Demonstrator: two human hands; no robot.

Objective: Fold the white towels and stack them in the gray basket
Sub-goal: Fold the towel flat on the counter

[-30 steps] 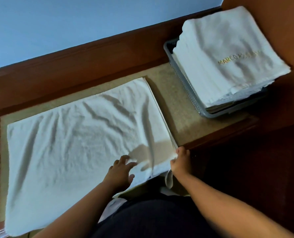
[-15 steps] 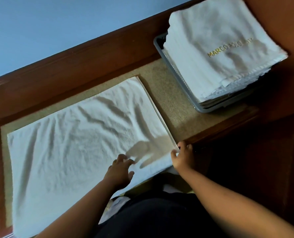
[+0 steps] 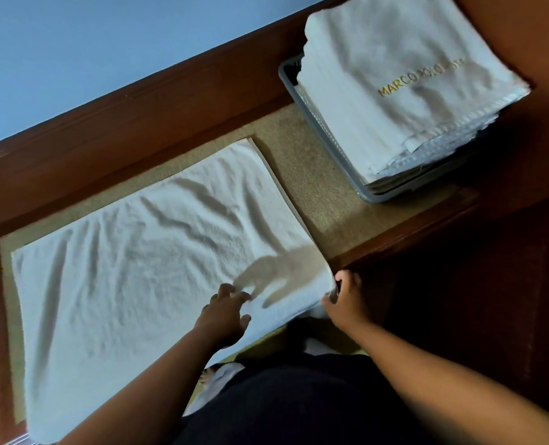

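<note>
The gray basket (image 3: 369,195) at upper right is mostly hiding beneath its stack of folded towels (image 3: 379,117), whose top edge is running out of frame. A white towel (image 3: 138,284) is lying spread flat on the tan tabletop (image 3: 315,181). The left hand (image 3: 223,316) is resting on it with fingers loosely spread, while the right hand (image 3: 343,300) is pinching its near right corner.

A person's left hand (image 3: 226,316) and right hand (image 3: 343,300) bare, left forearm (image 3: 154,380) and right forearm (image 3: 427,364) uncovered as far as they show, a dark, near-black garment (image 3: 299,406) of plain fabric over the body below them.
</note>
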